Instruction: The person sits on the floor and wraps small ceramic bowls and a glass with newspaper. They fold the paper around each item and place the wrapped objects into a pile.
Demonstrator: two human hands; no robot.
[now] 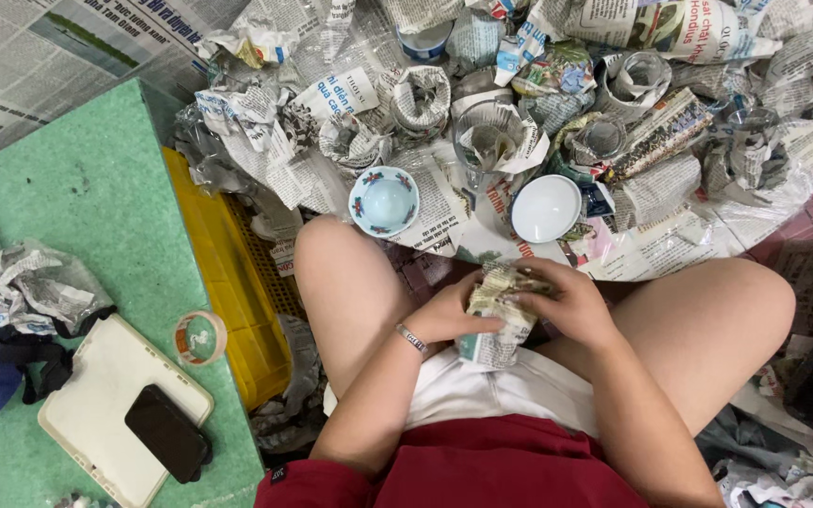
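Both my hands hold one small bundle wrapped in newspaper over my lap, between my knees. My left hand grips its left side; a thin bracelet sits on that wrist. My right hand covers its top and right side with fingers curled on the paper. What is inside the wrapping is hidden. Just beyond my knees lie a small bowl with a floral rim and a plain white bowl, both unwrapped on newspaper sheets.
A pile of newspaper-wrapped cups and glasses fills the area ahead. A yellow plastic crate lies at my left. On a green table sit a tape roll, a white tray with a black phone, and crumpled paper.
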